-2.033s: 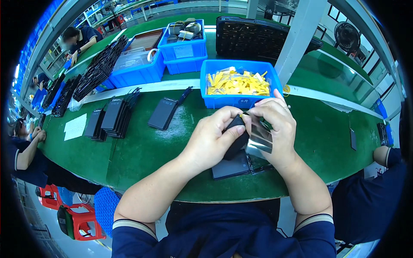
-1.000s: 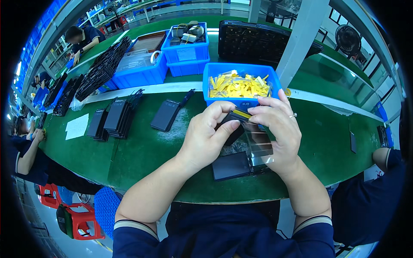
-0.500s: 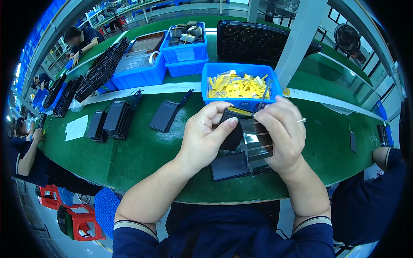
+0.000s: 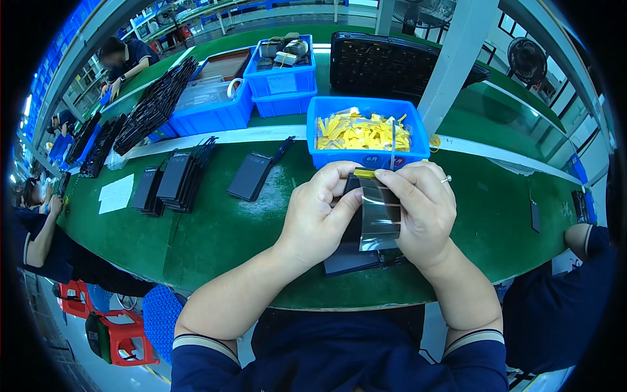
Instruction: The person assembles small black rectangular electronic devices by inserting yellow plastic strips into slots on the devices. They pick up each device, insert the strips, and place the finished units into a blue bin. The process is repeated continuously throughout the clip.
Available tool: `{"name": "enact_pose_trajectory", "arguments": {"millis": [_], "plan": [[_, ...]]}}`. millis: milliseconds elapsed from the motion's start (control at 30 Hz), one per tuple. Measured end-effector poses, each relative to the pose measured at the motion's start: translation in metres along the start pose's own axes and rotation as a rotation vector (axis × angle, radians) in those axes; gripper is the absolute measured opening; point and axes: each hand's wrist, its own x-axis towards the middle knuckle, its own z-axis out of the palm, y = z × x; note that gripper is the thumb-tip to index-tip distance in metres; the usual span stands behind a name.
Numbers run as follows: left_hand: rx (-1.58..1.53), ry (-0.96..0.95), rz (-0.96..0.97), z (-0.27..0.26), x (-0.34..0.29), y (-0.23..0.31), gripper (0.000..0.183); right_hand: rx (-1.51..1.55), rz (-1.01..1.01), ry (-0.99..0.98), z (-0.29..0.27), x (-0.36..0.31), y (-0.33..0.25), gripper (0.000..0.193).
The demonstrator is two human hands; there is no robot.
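My left hand (image 4: pixel 320 209) is closed round a flat black battery pack (image 4: pixel 353 225), thumb on its face and fingers behind. A yellow strip (image 4: pixel 364 173) lies along the pack's upper edge. My right hand (image 4: pixel 421 215) pinches at the strip's right end, and a clear film sheet (image 4: pixel 380 225) with pale cross lines hangs from its fingers in front of the pack. A thin grey tool (image 4: pixel 393 147) sticks up from that hand; its lower end is hidden. Beneath my hands another black pack (image 4: pixel 349 262) lies on the green table (image 4: pixel 274 291).
A blue bin (image 4: pixel 313 144) of yellow strips stands just beyond my hands. To the left are a single pack (image 4: pixel 251 176), stacked packs (image 4: pixel 179 179) and white paper (image 4: pixel 116 194). Blue crates (image 4: pixel 281 81), a grey post (image 4: pixel 457 65) and black trays (image 4: pixel 157 104) stand farther back. Co-workers sit at both sides.
My right hand has come down and left, from beside the bin's front to the pack's upper edge. The clear film has swung left over the pack, and the grey tool stands more upright.
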Motion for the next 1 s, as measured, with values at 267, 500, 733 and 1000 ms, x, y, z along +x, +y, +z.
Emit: {"name": "enact_pose_trajectory", "arguments": {"millis": [267, 500, 733, 1000], "plan": [[0.217, 0.008, 0.118, 0.005, -0.002, 0.004, 0.025, 0.122, 0.216, -0.073, -0.003, 0.002, 0.002, 0.025], [0.438, 0.022, 0.193, -0.001, 0.001, 0.009, 0.022, -0.010, 0.146, -0.136, -0.001, 0.002, 0.005, 0.024], [0.714, 0.266, 0.045, -0.076, 0.042, -0.018, 0.022, 0.257, 0.323, -0.190, 0.000, 0.002, 0.005, 0.020], [1.264, 0.374, 0.203, -0.095, 0.044, -0.025, 0.029, 0.432, 0.633, -0.333, 0.004, -0.001, 0.012, 0.014]]}}
